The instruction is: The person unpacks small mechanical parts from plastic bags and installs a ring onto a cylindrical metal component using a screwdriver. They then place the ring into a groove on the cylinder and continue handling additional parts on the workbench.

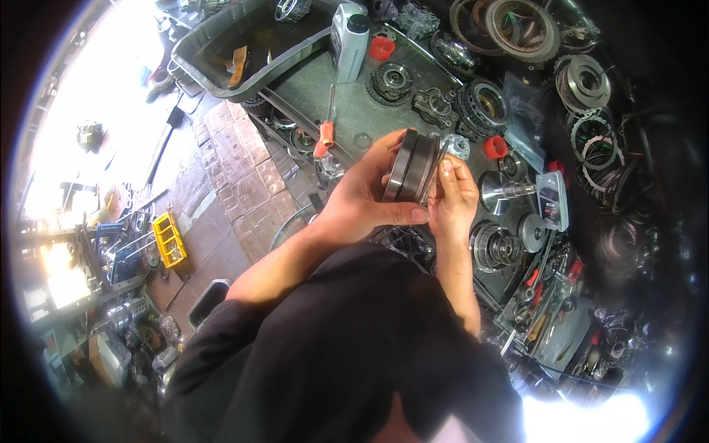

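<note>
My left hand wraps round a dark metal clutch drum, thumb along its near side and fingers over the far side. The drum is tipped on its side above the workbench, with grooved bands round its wall. At its right rim, the fingers of my right hand are pinched on a thin metal ring. Whether that ring is seated in the drum or standing off it, I cannot tell. Beyond my hands on the bench lie a gear and a ribbed round drum.
A grey plastic tub with dark liquid stands at the far left, beside a grey bottle. An orange-handled screwdriver lies at the bench's left edge. Red caps, a clear pack and several rings are on the right.
</note>
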The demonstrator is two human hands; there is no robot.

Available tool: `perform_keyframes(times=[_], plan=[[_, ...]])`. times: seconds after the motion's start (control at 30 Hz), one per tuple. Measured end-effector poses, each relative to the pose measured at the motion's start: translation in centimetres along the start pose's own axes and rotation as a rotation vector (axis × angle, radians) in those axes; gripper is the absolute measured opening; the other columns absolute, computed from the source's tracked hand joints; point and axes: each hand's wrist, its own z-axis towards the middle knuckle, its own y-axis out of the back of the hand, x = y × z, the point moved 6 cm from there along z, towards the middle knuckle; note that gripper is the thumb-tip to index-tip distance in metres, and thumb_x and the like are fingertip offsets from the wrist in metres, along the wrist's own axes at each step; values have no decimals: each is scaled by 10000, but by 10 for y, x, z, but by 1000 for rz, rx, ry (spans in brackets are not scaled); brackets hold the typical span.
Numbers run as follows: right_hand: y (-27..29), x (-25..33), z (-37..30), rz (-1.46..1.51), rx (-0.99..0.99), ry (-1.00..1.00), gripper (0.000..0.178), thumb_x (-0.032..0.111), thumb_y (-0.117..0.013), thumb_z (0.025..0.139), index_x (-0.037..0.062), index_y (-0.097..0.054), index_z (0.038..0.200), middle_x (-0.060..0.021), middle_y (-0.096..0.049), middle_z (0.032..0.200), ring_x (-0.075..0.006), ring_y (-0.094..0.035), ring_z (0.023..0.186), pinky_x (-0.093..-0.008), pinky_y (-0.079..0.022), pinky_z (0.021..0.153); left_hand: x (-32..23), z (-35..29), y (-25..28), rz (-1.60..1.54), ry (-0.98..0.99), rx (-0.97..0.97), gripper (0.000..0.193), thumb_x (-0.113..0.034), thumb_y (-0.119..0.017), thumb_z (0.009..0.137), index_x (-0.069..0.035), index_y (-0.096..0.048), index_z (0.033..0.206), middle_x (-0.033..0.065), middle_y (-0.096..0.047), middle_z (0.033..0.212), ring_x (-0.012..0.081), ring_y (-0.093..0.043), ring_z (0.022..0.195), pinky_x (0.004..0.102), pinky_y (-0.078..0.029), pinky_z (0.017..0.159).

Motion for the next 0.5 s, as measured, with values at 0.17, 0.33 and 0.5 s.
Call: perform_keyframes(times=[0.17,0.33,0.5], plan=[[-1,5,-2,-172,-87,72,163,90,-615,1017,-2,-644,1149,-51,-650,857,-52,-502,586,-200,-396,517,3,0,0,35,47,-2,998,42,-846,722,-13,-315,1566,60,-516,1439,156,-510,1289,285,-449,1016],[-1,14,-6,-327,-151,150,160,72,-637,1003,5,-652,1148,-31,-659,863,-42,-528,627,-184,-406,545,7,2,-4,45,85,11,992,69,-820,755,-31,-273,1576,59,-555,1380,142,-573,1202,282,-510,953],[2,17,-9,-429,-186,244,167,24,-647,982,7,-656,1148,-17,-660,908,-28,-537,690,-169,-412,579,8,2,-6,44,103,41,977,62,-802,791,-23,-230,1577,72,-546,1359,138,-590,1168,294,-538,930]])
